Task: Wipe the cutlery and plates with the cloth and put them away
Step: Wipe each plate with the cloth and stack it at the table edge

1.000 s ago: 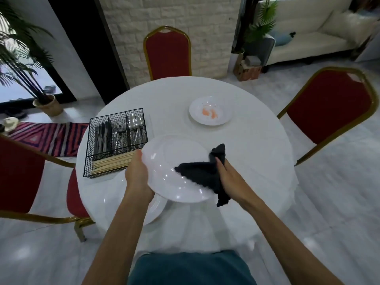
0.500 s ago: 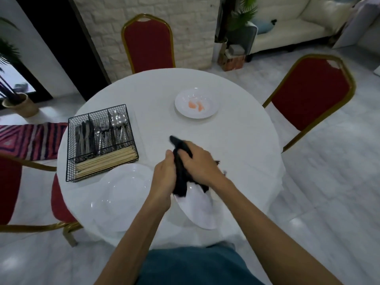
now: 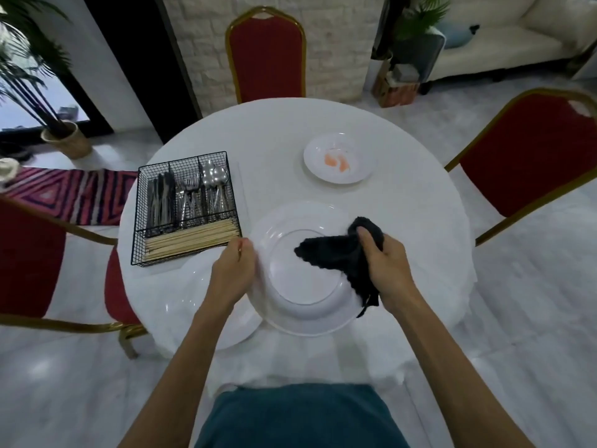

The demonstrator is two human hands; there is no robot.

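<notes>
the person holds a large white plate point(image 3: 307, 270) over the near part of the round white table point(image 3: 284, 130). the left hand point(image 3: 234, 273) pinches the plate's left rim, fingers closed on it. the right hand point(image 3: 386, 263) is clenched around a black cloth point(image 3: 339, 257), which is draped over the plate's right side and hangs past its rim. another white plate point(image 3: 190, 305) lies on the table just left of the held one, partly under it. a black wire cutlery basket point(image 3: 187, 208) with knives, forks, spoons and chopsticks sits beyond the left hand. a small plate with orange smears point(image 3: 339, 161) sits beyond the held plate.
</notes>
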